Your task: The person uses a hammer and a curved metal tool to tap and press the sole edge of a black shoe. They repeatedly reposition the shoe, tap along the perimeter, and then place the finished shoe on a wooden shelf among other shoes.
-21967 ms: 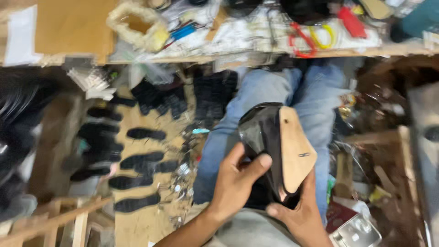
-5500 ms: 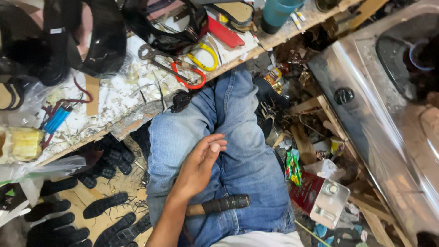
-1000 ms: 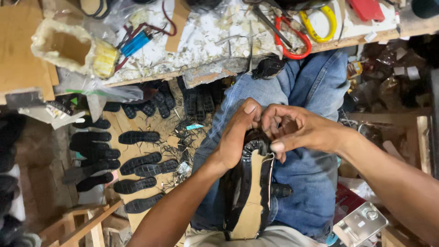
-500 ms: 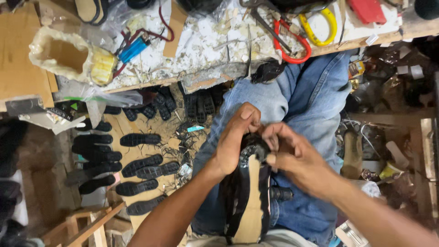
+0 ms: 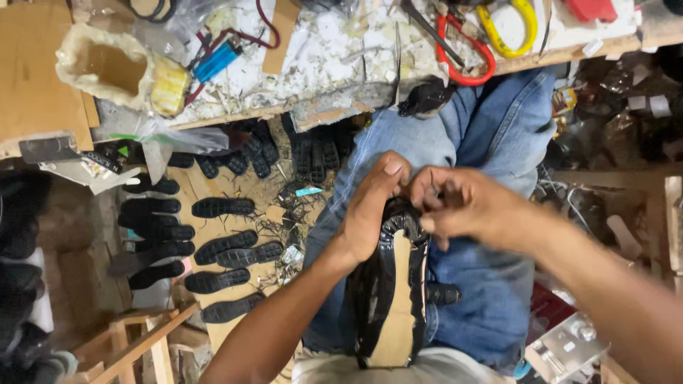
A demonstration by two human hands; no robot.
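Clearly, the left hand (image 5: 370, 210) clamps the shoe (image 5: 390, 299) near its toe on the lap. The right hand (image 5: 462, 206), fingers pinched shut on the black edge there, should pull evenly and keep the leather flat against the tan board (image 5: 397, 306).

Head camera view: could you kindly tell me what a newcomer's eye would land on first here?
First, the glossy black shoe upper lying sole-up on the lap, its tan insole showing, with the left hand and right hand meeting at its toe. Next, black rubber soles lie spread over the floor on the left. Red-handled pliers and a yellow-handled tool lie on the littered workbench above.
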